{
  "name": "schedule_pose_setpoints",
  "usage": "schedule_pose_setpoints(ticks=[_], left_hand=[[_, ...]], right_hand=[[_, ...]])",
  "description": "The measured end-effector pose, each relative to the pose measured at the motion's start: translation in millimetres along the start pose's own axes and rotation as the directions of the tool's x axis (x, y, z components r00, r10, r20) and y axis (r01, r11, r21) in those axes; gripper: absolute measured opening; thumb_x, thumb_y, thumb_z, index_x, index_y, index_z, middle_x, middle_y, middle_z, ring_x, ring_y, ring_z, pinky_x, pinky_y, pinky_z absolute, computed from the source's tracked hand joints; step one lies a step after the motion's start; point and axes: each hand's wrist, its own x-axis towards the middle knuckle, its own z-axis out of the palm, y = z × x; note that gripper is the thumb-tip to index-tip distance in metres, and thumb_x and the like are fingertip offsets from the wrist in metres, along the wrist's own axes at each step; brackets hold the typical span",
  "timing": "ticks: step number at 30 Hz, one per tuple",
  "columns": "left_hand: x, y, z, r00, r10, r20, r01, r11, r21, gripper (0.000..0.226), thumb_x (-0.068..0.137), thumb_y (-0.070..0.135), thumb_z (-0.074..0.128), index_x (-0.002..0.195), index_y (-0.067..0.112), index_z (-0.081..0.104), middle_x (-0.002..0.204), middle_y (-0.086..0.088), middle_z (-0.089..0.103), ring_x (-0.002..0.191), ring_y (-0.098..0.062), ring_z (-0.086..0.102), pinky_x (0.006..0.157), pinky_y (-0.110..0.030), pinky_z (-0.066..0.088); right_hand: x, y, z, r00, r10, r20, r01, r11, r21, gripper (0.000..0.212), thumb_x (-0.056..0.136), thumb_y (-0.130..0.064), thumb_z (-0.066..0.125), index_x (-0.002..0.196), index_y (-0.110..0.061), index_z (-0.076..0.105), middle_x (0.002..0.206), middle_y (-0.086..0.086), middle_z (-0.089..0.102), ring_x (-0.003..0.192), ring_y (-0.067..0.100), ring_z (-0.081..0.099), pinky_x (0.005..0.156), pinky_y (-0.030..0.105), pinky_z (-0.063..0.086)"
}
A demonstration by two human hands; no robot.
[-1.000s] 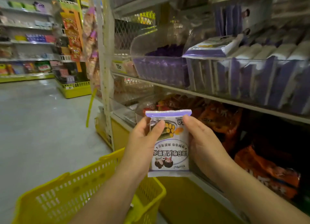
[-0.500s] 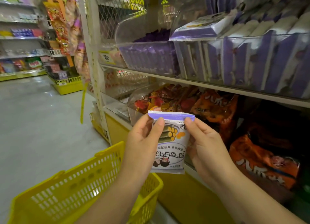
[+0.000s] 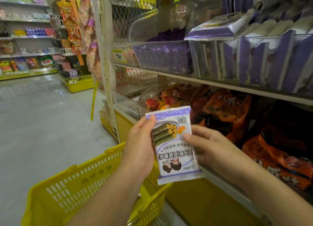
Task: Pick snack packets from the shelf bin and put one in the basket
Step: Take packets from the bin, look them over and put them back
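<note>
One snack packet (image 3: 176,146) is held in the air by both hands, in front of the orange bags (image 3: 228,107) on the lower shelf and just over the right-hand corner of the yellow basket (image 3: 84,188). Its left edge is grasped by the left grip (image 3: 139,151), with the thumb laid over the top corner of the printed face and the fingers hidden behind. Its right edge is pinched by the right grip (image 3: 210,151), thumb on the front and fingers behind. The packet is held upright, with its print upside down to the wearer. The clear shelf bin (image 3: 254,56) is seen up on the right, packed with more purple packets of the same kind standing on edge, and one lies across the top.

The picking step is judged done and the placing step to be in hand. For the next move, the packet would need to be carried down and to the left, over the basket's opening. One grip would probably have to be released so that the packet can be lowered or dropped inside by the other. The rim should be cleared first, since the packet's lower edge is seen right at it
</note>
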Motion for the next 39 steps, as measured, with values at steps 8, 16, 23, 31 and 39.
schedule_pose_setpoints(ticks=[8, 16, 23, 31, 39], left_hand=[[5, 11, -14, 0.919, -0.370, 0.136, 0.354, 0.926, 0.131, 0.045, 0.098, 0.036, 0.045, 0.128, 0.007, 0.060, 0.122, -0.020, 0.066, 0.117, -0.038, 0.061, 0.100, -0.056, 0.047], [1, 9, -27, 0.846, -0.382, 0.372, 0.159, 0.847, 0.508, 0.041, 0.088, 0.002, 0.064, 0.121, 0.027, 0.060, 0.115, 0.002, 0.072, 0.105, -0.015, 0.069, 0.075, -0.024, 0.057], [0, -6, -21, 0.910, -0.010, 0.414, -0.265, 0.755, 0.600, 0.061, 0.081, 0.004, 0.075, 0.123, 0.043, 0.054, 0.115, 0.014, 0.070, 0.106, -0.005, 0.066, 0.082, -0.023, 0.056], [-8, -24, -9, 0.931, 0.053, 0.361, -0.323, 0.579, 0.748, 0.098, 0.076, 0.056, 0.070, 0.151, 0.045, 0.008, 0.127, 0.040, 0.024, 0.122, 0.017, 0.037, 0.094, -0.008, 0.040], [-10, -18, -3, 0.920, -0.192, 0.341, 0.071, 0.939, 0.337, 0.091, 0.067, 0.062, 0.073, 0.146, 0.036, 0.036, 0.134, 0.006, 0.060, 0.121, -0.010, 0.058, 0.096, -0.032, 0.050]], right_hand=[[-1, 5, -5, 0.966, 0.236, 0.107, -0.244, 0.967, 0.074, 0.040, 0.082, -0.028, 0.058, 0.115, -0.008, 0.066, 0.112, 0.014, 0.071, 0.106, 0.028, 0.067, 0.089, 0.041, 0.056], [1, -6, -9, 0.992, 0.129, -0.001, -0.121, 0.936, 0.331, 0.038, 0.092, -0.023, 0.047, 0.121, -0.001, 0.060, 0.112, 0.019, 0.070, 0.100, 0.030, 0.069, 0.078, 0.039, 0.060], [1, -2, -2, 0.994, 0.041, -0.101, -0.004, 0.938, 0.348, 0.032, 0.095, -0.022, 0.048, 0.119, -0.005, 0.060, 0.109, 0.015, 0.072, 0.096, 0.027, 0.071, 0.080, 0.040, 0.059], [-1, 0, 8, 0.990, -0.052, -0.134, 0.081, 0.973, 0.216, 0.043, 0.088, -0.034, 0.054, 0.122, -0.007, 0.058, 0.109, 0.012, 0.072, 0.097, 0.025, 0.071, 0.081, 0.035, 0.059], [1, 6, 15, 0.985, -0.112, -0.130, 0.120, 0.991, 0.055, 0.026, 0.099, -0.024, 0.044, 0.121, -0.025, 0.059, 0.115, -0.003, 0.069, 0.104, 0.011, 0.067, 0.092, 0.043, 0.054]])
